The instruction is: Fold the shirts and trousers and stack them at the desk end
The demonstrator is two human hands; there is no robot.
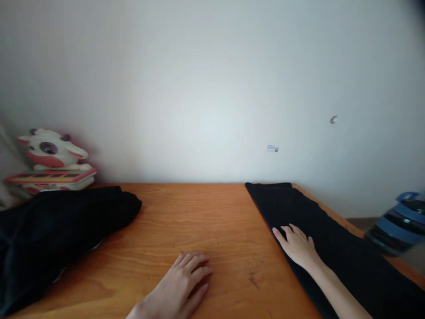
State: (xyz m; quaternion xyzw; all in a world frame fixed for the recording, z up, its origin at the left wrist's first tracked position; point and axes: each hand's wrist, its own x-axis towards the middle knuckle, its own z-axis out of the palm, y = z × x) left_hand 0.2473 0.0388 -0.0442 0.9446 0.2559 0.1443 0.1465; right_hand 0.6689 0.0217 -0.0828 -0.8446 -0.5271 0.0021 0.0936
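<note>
A long black cloth, folded into a strip [282,201], lies flat along the right side of the wooden table. On top of it rests my right hand [296,243], palm down, fingers apart, near the cloth's left edge. My left hand [186,281] is over the bare wood at the front middle, its fingers spread and loosely bent, with nothing held in it. At the left lies a second black cloth [73,226], bunched and rumpled, with a little white showing along its lower edge. Neither hand touches that pile.
Behind the left pile stands a cow-shaped toy keyboard [53,177]. A blue and dark banded container with a handle [400,223] is by the right edge. The wooden table [192,212] meets a pale wall [206,97], which bears a small printed label [272,149].
</note>
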